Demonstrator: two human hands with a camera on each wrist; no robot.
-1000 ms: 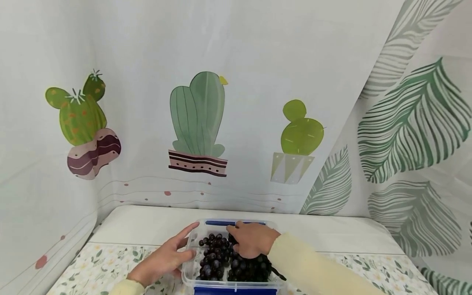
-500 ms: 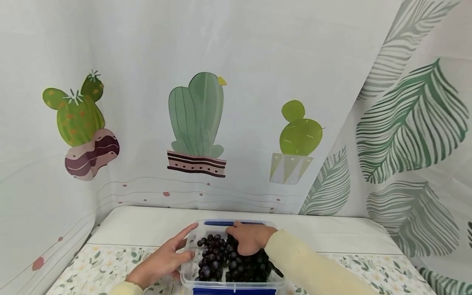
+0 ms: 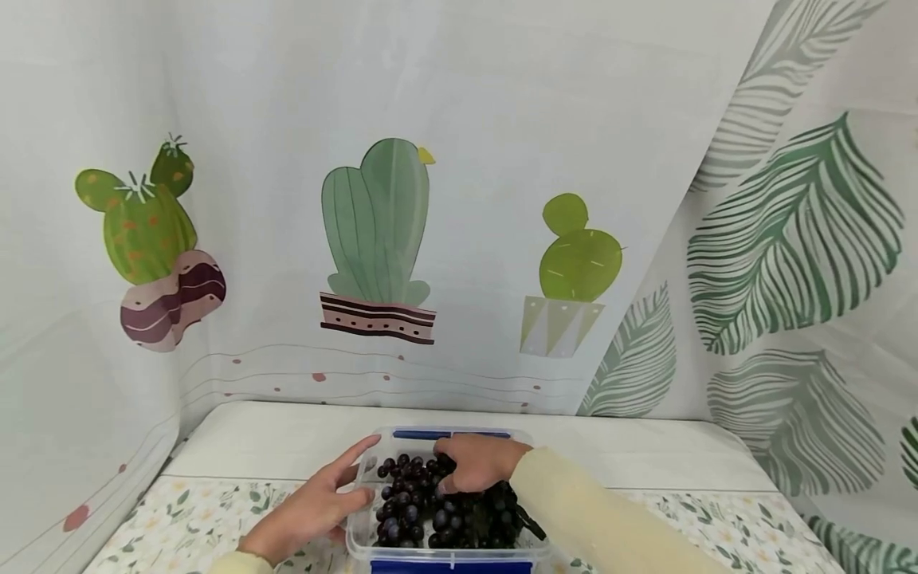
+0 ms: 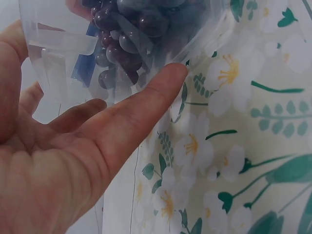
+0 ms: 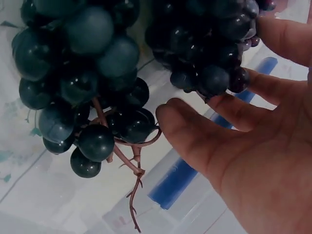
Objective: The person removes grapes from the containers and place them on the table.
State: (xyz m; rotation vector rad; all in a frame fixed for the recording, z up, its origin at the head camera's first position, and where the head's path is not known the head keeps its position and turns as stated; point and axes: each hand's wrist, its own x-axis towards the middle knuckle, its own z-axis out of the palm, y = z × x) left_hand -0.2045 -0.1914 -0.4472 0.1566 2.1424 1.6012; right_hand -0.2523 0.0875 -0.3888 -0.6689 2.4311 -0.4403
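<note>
A clear plastic box (image 3: 358, 536) holds bunches of dark grapes (image 3: 402, 510). My left hand (image 3: 315, 510) rests against the box's left side with the thumb and fingers spread; in the left wrist view the thumb (image 4: 146, 105) lies straight along the clear wall. Over the back of the box, my right hand (image 3: 476, 462) reaches down among the grapes. The right wrist view shows its fairly straight fingers (image 5: 243, 109) touching one grape bunch (image 5: 209, 44), while the thumb lies near another bunch (image 5: 78, 87) with a brown stem. Some fingertips are hidden behind grapes.
Blue clips (image 3: 452, 567) run along the box's front and back. Underneath lies a floral cloth (image 3: 194, 518) with a plain white strip (image 3: 287, 430) behind. A curtain (image 3: 488, 239) printed with cacti and leaves hangs at the back.
My right hand has shifted slightly left and lower among the grapes, its thumb now showing over the middle of the box. My left hand stays at the box's side.
</note>
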